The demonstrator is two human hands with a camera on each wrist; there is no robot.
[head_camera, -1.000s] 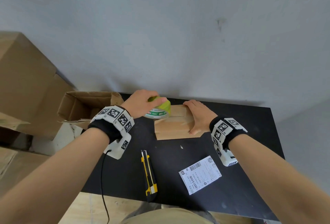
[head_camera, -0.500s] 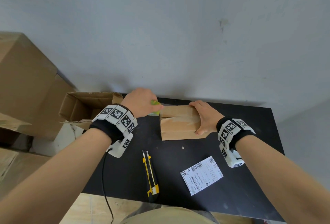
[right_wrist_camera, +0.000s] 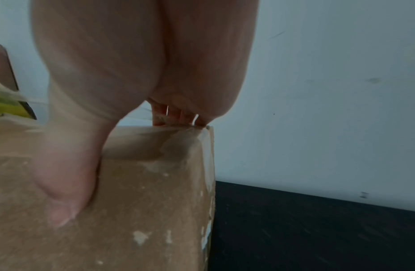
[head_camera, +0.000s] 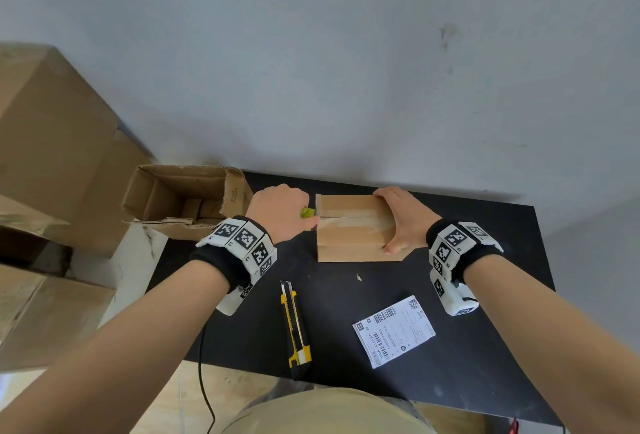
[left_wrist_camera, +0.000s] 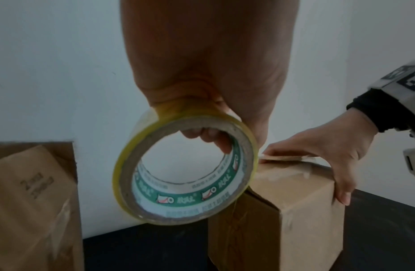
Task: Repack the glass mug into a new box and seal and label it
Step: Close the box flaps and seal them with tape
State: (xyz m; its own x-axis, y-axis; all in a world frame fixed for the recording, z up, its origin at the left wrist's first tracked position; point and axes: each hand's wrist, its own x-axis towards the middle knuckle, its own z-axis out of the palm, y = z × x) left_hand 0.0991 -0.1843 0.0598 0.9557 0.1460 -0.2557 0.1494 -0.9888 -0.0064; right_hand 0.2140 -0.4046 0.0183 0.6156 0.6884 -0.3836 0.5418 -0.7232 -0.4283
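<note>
A small closed cardboard box [head_camera: 349,239] stands on the black table [head_camera: 485,295], with clear tape laid along its top seam. My left hand [head_camera: 280,212] grips a roll of clear tape [left_wrist_camera: 185,172] with a yellow-green edge, fingers hooked through its core, at the box's left edge. The tape roll [head_camera: 306,213] peeks out under that hand. My right hand [head_camera: 398,222] lies over the box's right end, fingers down on the top and thumb [right_wrist_camera: 63,192] against the near side of the box [right_wrist_camera: 144,201]. The glass mug is not visible.
An open, empty-looking cardboard box [head_camera: 187,201] lies at the table's left end. A yellow utility knife [head_camera: 294,322] and a white shipping label [head_camera: 394,329] lie on the near part of the table. Large cartons [head_camera: 52,142] stack at the left; a grey wall runs behind.
My left hand has carried the tape roll leftward off the box top to its left edge, drawing tape along the seam. The right hand stays on the box's right end.
</note>
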